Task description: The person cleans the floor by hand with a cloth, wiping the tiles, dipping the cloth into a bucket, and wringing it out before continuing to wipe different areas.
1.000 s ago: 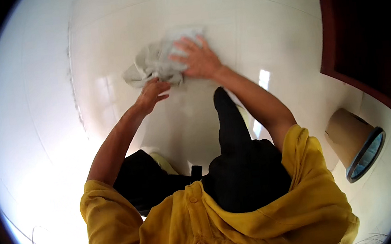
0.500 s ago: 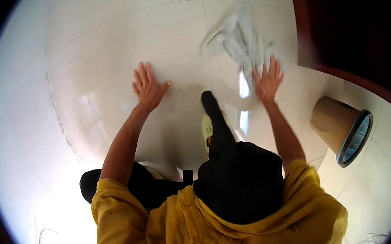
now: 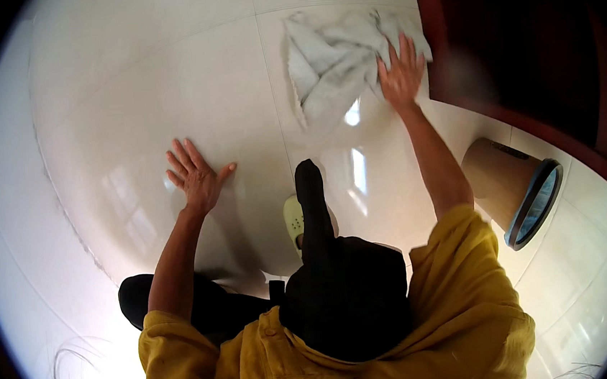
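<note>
A pale grey cloth (image 3: 339, 63) lies crumpled on the shiny tiled floor, its right part close against the dark red furniture. My right hand (image 3: 402, 80) rests on the cloth's right side, palm down with the fingers spread, pressing rather than gripping it. Lower and to the left, my left hand (image 3: 200, 180) is planted on bare floor tile, fingers apart and nothing under them but the tile.
Dark red wooden furniture (image 3: 444, 69) stands at the upper right. A brown waste bin (image 3: 497, 180) with a blue liner lies tipped on its side below it. Between my arms are my black-clothed leg (image 3: 312, 210) and a pale yellow shoe (image 3: 293, 219).
My right hand and the cloth have gone farther forward, and the cloth is more spread out, nearer the furniture. My view has shifted; the left hand appears lower and more to the left.
</note>
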`<action>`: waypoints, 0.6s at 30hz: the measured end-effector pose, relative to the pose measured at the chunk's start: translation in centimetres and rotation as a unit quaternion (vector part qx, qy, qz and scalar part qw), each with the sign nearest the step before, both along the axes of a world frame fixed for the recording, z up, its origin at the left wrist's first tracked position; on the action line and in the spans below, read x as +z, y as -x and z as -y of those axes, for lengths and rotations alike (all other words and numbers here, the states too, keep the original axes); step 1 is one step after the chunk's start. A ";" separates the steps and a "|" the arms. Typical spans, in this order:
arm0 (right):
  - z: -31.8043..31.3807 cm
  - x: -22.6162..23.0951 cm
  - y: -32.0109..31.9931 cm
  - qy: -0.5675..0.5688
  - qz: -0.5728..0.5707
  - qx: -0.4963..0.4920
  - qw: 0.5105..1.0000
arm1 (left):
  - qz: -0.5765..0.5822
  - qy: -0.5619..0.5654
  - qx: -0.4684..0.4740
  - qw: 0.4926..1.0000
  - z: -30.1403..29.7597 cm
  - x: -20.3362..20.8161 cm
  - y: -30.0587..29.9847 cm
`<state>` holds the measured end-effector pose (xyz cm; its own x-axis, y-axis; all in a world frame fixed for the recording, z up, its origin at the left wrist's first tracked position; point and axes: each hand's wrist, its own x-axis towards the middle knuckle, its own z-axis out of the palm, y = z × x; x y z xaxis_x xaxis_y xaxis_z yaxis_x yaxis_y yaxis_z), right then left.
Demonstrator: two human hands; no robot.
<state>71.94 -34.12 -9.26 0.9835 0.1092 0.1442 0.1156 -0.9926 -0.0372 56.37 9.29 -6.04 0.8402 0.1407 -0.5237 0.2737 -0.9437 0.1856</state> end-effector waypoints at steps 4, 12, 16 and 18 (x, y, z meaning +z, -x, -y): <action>-0.2 -2.7 -12.6 -0.018 0.071 -0.047 0.996 | -0.008 0.001 -0.005 1.000 0.0 0.1 0.3; -16.5 -3.3 -15.8 -0.065 -0.007 -0.030 0.997 | -0.004 -0.006 -0.007 1.000 -0.1 -0.2 0.2; -23.0 1.1 -5.0 -0.059 -0.036 0.152 0.986 | -0.006 -0.011 -0.001 1.000 0.2 0.4 -0.1; -22.8 2.4 0.4 -0.088 -0.087 0.231 0.965 | -0.019 -0.040 -0.021 0.999 -0.2 -0.4 0.0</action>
<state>71.59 -11.34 -6.90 0.8469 0.5304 0.0380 0.5209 -0.8131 -0.2598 56.37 9.53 -6.48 0.8262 0.1479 -0.5436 0.2382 -0.9662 0.0992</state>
